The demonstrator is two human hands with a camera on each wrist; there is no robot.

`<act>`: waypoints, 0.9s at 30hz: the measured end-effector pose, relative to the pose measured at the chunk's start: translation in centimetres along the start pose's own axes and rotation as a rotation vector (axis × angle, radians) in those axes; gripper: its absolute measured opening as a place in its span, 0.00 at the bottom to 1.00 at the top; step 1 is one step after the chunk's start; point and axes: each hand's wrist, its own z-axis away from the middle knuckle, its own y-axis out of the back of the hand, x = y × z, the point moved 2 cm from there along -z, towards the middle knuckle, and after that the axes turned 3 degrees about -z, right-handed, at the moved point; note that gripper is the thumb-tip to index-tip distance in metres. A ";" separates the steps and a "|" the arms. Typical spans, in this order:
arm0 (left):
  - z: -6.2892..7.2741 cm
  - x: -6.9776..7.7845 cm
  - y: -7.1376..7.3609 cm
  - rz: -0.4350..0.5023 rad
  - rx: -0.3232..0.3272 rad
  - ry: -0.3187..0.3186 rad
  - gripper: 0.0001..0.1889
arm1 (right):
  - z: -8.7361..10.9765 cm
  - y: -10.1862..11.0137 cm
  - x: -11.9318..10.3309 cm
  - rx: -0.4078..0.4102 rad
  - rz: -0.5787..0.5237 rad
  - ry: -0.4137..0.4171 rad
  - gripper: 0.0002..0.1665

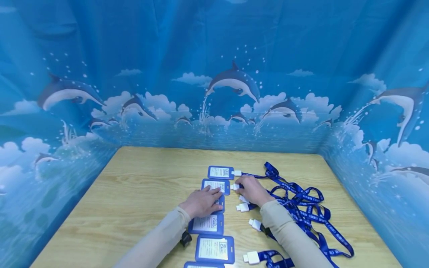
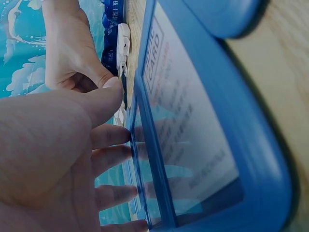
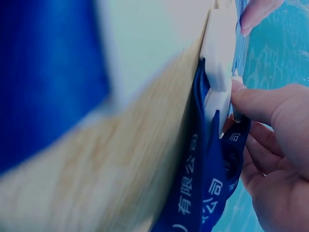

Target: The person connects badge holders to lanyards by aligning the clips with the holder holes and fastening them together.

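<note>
My left hand (image 1: 201,202) lies with fairly straight fingers over the second and third blue badge holders from the back. Its fingertips rest on the second badge holder (image 1: 212,182); the third badge holder (image 1: 219,206) is partly hidden under the palm and thumb. Just right of the second holder, my right hand (image 1: 253,190) pinches the white clip (image 1: 234,187) of a blue lanyard between thumb and fingers. In the right wrist view the lanyard strap (image 3: 233,150) runs down past those fingers. The clip sits at the holder's slotted end.
At the back, the first badge holder (image 1: 220,172) lies with a white clip (image 1: 237,173) at its slot. More holders (image 1: 215,248) continue the column toward me. Loose lanyards (image 1: 303,201) tangle on the right, their white clips (image 1: 242,207) pointing left. A dolphin-print curtain (image 1: 214,130) surrounds the wooden table.
</note>
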 end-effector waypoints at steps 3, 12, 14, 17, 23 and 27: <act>-0.1 0.0 -0.1 0.006 0.002 -0.003 0.34 | -0.1 -0.1 0.0 -0.004 0.011 0.001 0.16; 0.0 0.0 -0.4 0.052 0.000 -0.004 0.36 | -0.2 -0.4 0.0 0.005 0.007 0.009 0.16; 0.0 0.0 -0.3 0.057 -0.001 -0.005 0.36 | -0.3 -0.4 0.1 0.010 -0.004 0.016 0.16; 0.0 0.1 -0.3 0.075 -0.006 -0.009 0.37 | -0.3 -0.4 0.2 0.010 -0.016 0.029 0.16; -0.1 -0.1 -0.2 0.091 -0.028 -0.019 0.39 | -0.4 -0.4 0.1 0.019 -0.036 0.046 0.16; -0.3 -0.2 -0.1 0.082 -0.046 -0.021 0.40 | -0.6 -0.4 0.1 0.034 -0.037 0.051 0.16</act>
